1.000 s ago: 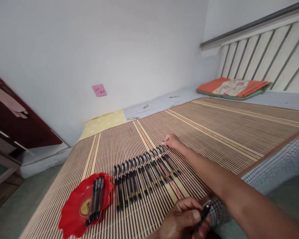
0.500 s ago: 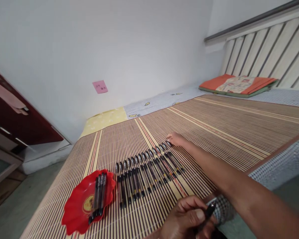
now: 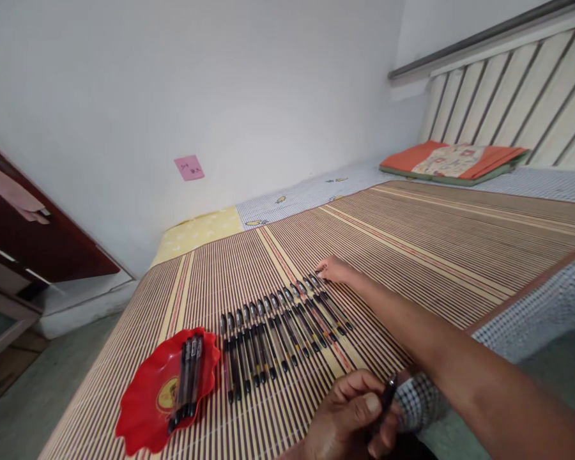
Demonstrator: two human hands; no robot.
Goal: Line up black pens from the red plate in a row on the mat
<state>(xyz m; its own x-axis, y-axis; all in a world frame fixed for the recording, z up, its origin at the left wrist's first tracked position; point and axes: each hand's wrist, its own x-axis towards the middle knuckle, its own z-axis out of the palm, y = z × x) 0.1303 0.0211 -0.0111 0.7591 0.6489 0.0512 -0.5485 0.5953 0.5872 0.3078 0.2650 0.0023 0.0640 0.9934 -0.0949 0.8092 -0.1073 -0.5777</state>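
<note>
A long row of black-capped pens (image 3: 273,329) lies side by side on the striped mat, caps towards the wall. At the row's right end, my right hand (image 3: 334,269) has its fingers closed at the cap of the last pen; the fingers partly hide that cap. Near the bed's front edge, my left hand (image 3: 352,415) grips a dark pen (image 3: 390,391), its thumb along the barrel and one end sticking out. Left of the row, a red scalloped plate (image 3: 141,390) holds several more pens (image 3: 188,377).
The striped mat (image 3: 436,236) covers the bed. A folded orange and green cloth (image 3: 453,161) lies by the white slatted headboard (image 3: 508,89). Behind the bed stands a white wall with a pink note (image 3: 188,168). A dark red door (image 3: 52,236) is at left.
My right hand has shifted slightly left, and its fingers now cover more of the last pen's cap. My left hand, still gripping its pen, has moved slightly left. The camera view has shifted a little.
</note>
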